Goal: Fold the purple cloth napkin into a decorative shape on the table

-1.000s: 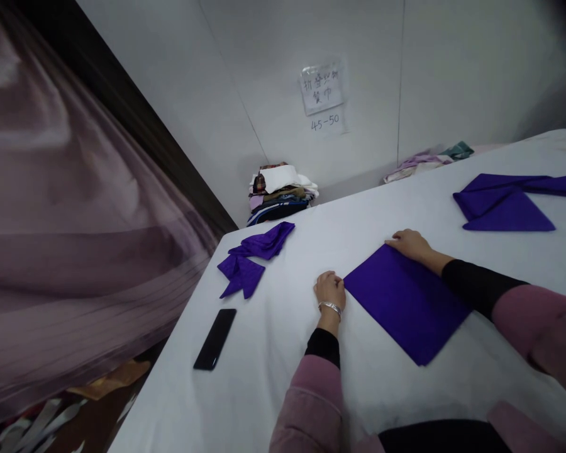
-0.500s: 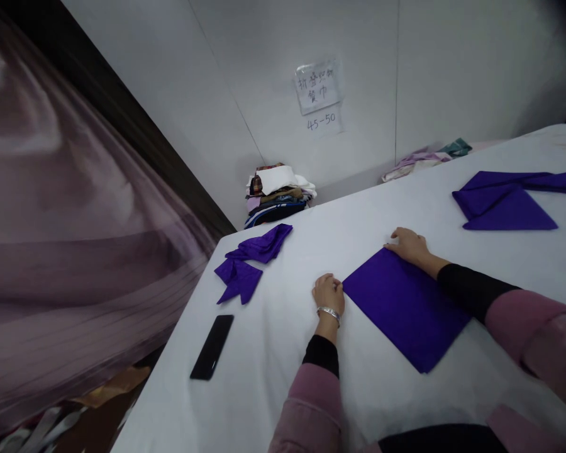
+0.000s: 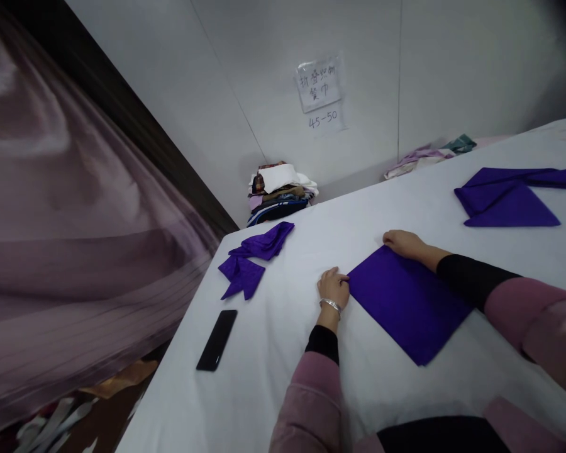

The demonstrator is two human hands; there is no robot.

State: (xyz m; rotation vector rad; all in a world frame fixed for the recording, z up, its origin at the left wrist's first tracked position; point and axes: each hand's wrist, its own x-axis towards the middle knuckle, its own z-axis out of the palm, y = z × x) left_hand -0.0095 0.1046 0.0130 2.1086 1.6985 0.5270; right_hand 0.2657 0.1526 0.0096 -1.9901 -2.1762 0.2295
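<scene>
A purple cloth napkin [image 3: 405,308], folded into a flat square, lies on the white-covered table [image 3: 273,352] with one corner towards me. At its far corner, my right hand [image 3: 403,244] is closed, the thumb and fingertips pinching the edge. My left hand [image 3: 334,288], with a silver bracelet [image 3: 331,306] at the wrist, is at the left corner. Its thumb and finger meet that corner, while the other fingers are bent over the tablecloth.
Left of my hands lie a crumpled purple cloth [image 3: 245,274] and a black phone [image 3: 217,340]. Another purple cloth [image 3: 514,204] lies at the right. Behind the table edge are a stack of folded clothes [image 3: 278,189] and more fabric [image 3: 419,160]. A curtain [image 3: 75,207] hangs at left.
The fingers of my right hand have closed together at the napkin's far corner. My left hand stays by the left corner, and the view has shifted slightly.
</scene>
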